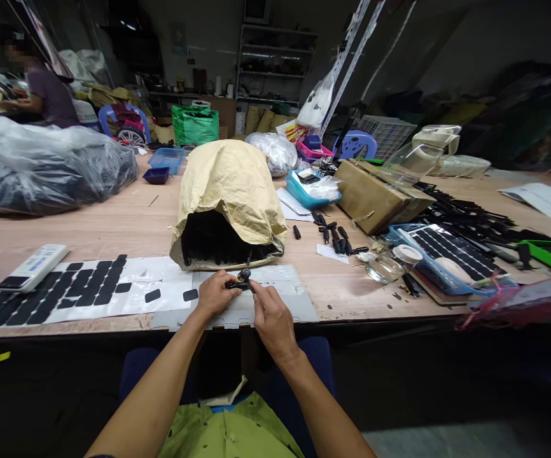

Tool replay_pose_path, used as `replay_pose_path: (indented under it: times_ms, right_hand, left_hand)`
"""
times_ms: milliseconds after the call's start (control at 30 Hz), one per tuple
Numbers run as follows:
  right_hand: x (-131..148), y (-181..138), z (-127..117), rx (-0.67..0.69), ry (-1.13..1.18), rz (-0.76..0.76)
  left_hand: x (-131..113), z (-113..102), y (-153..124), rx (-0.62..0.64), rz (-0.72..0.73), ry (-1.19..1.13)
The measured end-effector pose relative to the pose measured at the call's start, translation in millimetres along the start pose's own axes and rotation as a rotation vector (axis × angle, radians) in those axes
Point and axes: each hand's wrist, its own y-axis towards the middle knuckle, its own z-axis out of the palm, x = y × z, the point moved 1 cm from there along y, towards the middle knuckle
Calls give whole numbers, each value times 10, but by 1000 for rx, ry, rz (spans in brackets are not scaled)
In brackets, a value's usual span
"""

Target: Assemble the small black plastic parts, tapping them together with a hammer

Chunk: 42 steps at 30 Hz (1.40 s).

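Observation:
Both of my hands meet over a grey sheet (pixel 285 299) at the table's near edge. My left hand (pixel 214 292) pinches a small black part (pixel 241 280) with a round end. My right hand (pixel 270 315) is closed on the same part from the right side. Just behind them lies a yellow woven sack (pixel 230 184) on its side, its open mouth showing dark black pieces inside. To the left, a white backing sheet (pixel 146 286) carries several black sticky pads (pixel 84 286).
A white remote (pixel 32 267) lies at left by the pads. Loose black parts (pixel 335 238), a cardboard box (pixel 375 194), a blue tray (pixel 306 191) and a solar panel (pixel 452 251) stand to the right. Large plastic bags (pixel 46 168) fill the far left, where another person (pixel 41 89) sits.

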Motion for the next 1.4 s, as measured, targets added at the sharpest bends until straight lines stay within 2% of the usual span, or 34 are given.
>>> replay_pose_path:
  times_ms: [133,267,400,567,967,1033,1100,1167,1233,1300,1333,1400]
  right_hand:
    - [-2,-20,58,58,13,0]
    - [-184,48,-34,-8,14,66]
    - [-545,223,-202,-124,-217,252]
    - [-921,401,-228,-114,-512,377]
    - [-991,381,-133,-160,-588,343]
    - [-981,390,-140,-154,-579,341]
    - [-969,397,-146,-148,-574,341]
    - [-961,400,-150,-147,-574,343]
    - [-960,400,-152,-143,-576,347]
    - [-961,400,-154,-135,-576,347]
    - [-961,400,-155,-131,-577,346]
    - [-958,402,-157,-127,-579,345]
  left_hand:
    - [5,2,3,2,-1,13]
    - [8,0,3,17,-7,-7]
    - [13,-12,0,30,2,7]
    - [28,-22,10,54,15,18]
    - [27,-42,11,50,41,42]
    - [-43,-42,-93,5,126,12]
    - [-141,3,-312,-11,287,-18]
    - [-212,115,-625,68,464,-44]
    - [-189,286,-960,232,574,-65]
    - [-38,484,-1230,386,543,-54]
    - [83,582,-1320,440,457,-41]
    - [373,760,-1408,501,178,8]
